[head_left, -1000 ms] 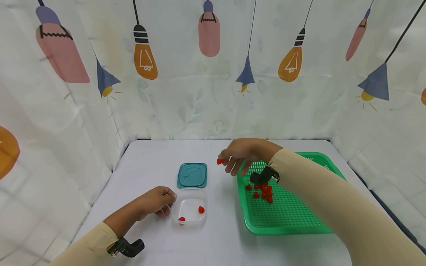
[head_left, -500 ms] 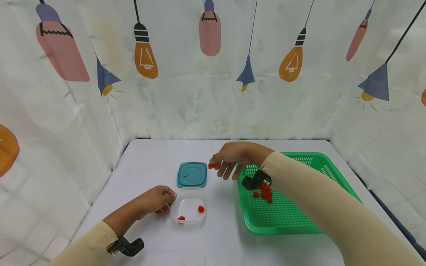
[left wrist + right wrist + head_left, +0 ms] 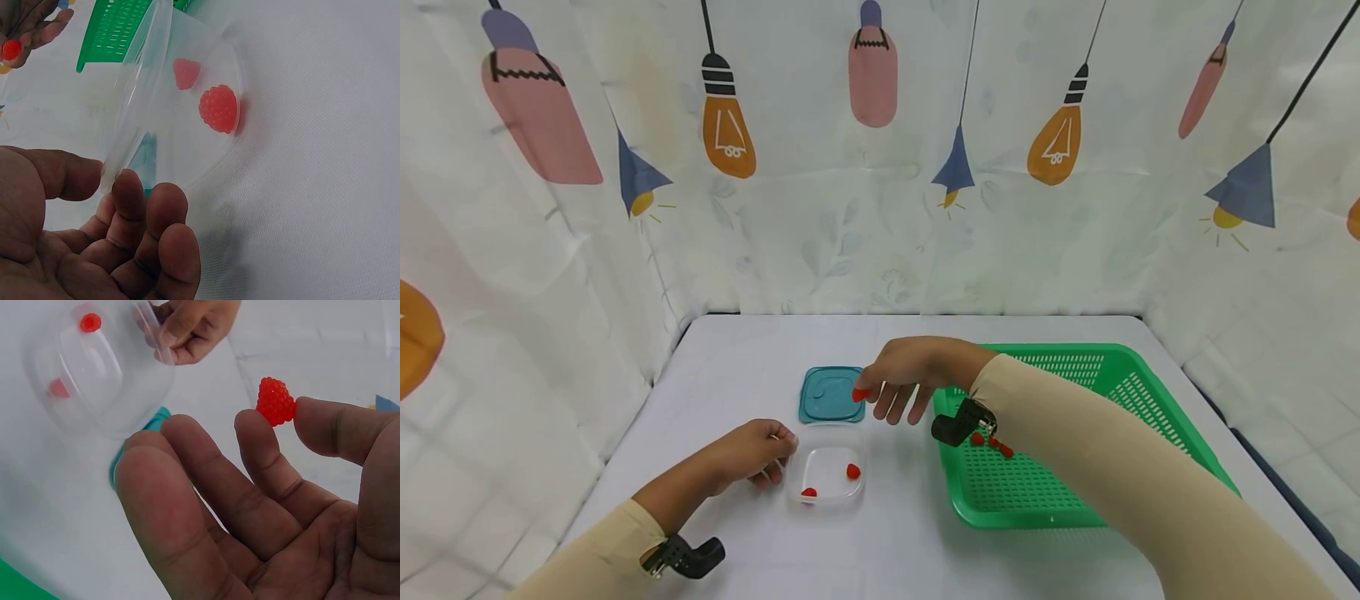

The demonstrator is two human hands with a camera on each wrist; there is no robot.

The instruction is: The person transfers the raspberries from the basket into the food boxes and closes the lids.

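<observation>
Our right hand (image 3: 912,372) pinches a raspberry (image 3: 275,401); left and nearer us lies the clear plastic container (image 3: 825,467) our left hand (image 3: 756,454) pinches.

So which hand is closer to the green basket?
Right. The right hand hangs by the left edge of the green basket, sleeve above it; the left hand is farther left, pinching the clear container.

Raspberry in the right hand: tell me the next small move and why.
Probably bring the right hand over the clear container: that hand pinches the raspberry, two similar raspberries lie inside the container, and the left hand grips its edge.
</observation>
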